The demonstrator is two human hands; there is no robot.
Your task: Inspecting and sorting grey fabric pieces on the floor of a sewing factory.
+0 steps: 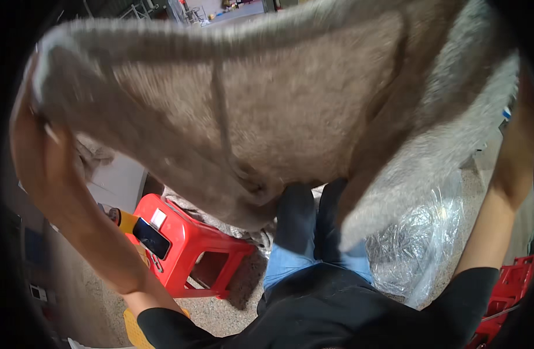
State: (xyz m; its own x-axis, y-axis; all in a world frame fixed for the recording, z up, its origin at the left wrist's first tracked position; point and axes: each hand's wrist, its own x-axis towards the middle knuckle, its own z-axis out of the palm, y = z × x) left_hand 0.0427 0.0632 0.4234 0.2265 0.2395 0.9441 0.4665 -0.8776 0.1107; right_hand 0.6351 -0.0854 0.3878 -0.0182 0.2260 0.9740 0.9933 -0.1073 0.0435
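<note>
The left hand (29,96) grips the fuzzy blanket (290,99), which hangs near the knees (296,203); the right hand (528,107) is too dark to tell. A phone (152,238) lies along the stool's left edge.

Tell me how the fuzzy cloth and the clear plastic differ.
The fuzzy cloth is grey-brown and opaque; the clear plastic is see-through and shiny. The cloth is held up, spread wide; the plastic lies crumpled lower down, to the right of the person's legs. Both show folds.
</note>
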